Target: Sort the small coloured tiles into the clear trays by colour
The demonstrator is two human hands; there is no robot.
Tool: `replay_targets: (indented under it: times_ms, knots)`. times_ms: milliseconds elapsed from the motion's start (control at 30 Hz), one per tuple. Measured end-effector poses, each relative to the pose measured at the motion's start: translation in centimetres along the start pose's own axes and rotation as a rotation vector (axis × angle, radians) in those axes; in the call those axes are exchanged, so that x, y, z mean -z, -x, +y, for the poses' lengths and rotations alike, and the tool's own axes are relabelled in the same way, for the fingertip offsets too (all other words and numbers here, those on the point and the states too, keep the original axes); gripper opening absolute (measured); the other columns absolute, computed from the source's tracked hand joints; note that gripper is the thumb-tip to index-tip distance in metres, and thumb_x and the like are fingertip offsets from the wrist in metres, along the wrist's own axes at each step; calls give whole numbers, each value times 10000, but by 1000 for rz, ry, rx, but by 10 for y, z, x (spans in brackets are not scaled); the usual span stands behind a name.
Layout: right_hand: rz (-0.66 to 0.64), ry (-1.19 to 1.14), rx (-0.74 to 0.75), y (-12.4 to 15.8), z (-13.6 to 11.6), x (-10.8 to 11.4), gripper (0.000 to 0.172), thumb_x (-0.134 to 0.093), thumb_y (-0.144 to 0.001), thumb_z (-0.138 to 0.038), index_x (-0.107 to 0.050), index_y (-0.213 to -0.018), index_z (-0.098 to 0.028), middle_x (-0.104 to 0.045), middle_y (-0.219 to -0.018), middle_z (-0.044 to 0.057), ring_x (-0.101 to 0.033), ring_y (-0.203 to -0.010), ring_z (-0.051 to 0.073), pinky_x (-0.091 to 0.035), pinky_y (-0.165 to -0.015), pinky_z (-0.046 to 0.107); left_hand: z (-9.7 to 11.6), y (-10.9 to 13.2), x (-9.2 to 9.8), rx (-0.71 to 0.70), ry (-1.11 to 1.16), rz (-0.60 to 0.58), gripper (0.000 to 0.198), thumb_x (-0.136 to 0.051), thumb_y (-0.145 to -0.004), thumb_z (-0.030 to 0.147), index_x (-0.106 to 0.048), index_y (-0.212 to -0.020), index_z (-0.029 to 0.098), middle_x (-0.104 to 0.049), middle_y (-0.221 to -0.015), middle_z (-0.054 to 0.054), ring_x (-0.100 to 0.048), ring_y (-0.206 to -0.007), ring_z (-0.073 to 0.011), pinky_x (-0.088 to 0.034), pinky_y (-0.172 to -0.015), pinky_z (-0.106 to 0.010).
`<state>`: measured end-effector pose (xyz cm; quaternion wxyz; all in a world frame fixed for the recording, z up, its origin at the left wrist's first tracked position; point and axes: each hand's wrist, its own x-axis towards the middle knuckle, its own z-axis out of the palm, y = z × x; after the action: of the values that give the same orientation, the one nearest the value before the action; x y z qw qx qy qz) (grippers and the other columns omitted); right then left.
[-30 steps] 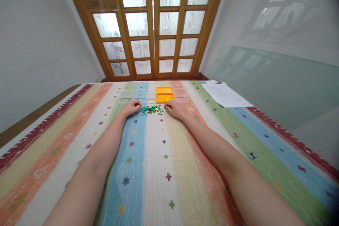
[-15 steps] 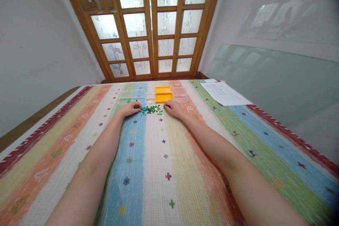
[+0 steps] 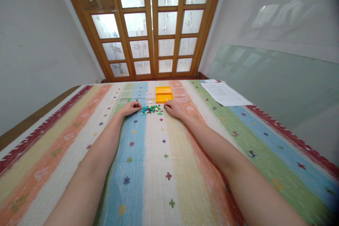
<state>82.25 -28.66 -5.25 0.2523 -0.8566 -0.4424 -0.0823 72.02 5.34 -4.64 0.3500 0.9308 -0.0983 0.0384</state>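
1. One yellow box [image 3: 164, 95] sits near the far table edge [image 3: 156, 82]; striped cloth [image 3: 156, 169] spreads wide in front.
2. One pile of little bits [image 3: 151, 109] lies before the box.
3. Left hand [image 3: 130, 107], front-left of the box, and right hand [image 3: 173, 108], just before it, curl nearly closed; can't tell what they hold.

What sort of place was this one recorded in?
Probably a room in a home, perhaps a dining area, though that is a guess. It shows in the striped, patterned tablecloth, the glazed wooden doors and the plain pale wall at left.
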Motion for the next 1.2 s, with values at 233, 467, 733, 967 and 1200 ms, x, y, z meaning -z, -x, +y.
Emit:
replay_targets:
  times_ms: [233, 467, 733, 967, 1200]
  knots:
    - [7, -6, 6, 0, 1, -1, 264, -512, -993, -190, -775, -1009, -182, -755, -1064, 91, -644, -992, 212, -448, -882, 295, 2, -2, -8, -1, -36, 60, 313, -665, -780, 367, -737, -1015, 173, -663, -814, -18, -575, -730, -169, -463, -694, -287]
    - [0, -5, 1, 0, -1, 1, 260, -515, -997, -187, -774, -1018, -183, -754, -1075, 91, -645, -999, 210, -449, -884, 289, -4, -4, -9, -3, -56, 68, 210, -673, -770, 365, -723, -875, 190, -665, -798, -22, -583, -722, -173, -458, -671, -283]
    - [-9, 3, -8, 1, -2, 2, 251, -521, -995, -189, -771, -1016, -184, -752, -1068, 89, -640, -1008, 213, -445, -897, 289, -3, -2, -8, 2, -27, 75, 215, -668, -796, 383, -734, -863, 190, -702, -835, -36, -623, -764, -189, -495, -720, -302]
    - [7, -4, 14, 0, 1, -1, 246, -521, -994, -184, -767, -998, -177, -752, -1059, 91, -643, -996, 209, -439, -884, 283, -10, -3, -8, -15, 38, 87, 275, -667, -824, 410, -761, -940, 180, -742, -913, -54, -649, -825, -198, -506, -779, -314]
    - [-2, -9, -4, 0, 2, -1, 253, -520, -998, -197, -771, -1024, -176, -750, -1077, 95, -639, -1005, 215, -440, -896, 291, -14, -4, -10, 65, 259, 275, 344, -749, -770, 455, -771, -965, 172, -746, -924, -58, -631, -790, -180, -499, -762, -306]
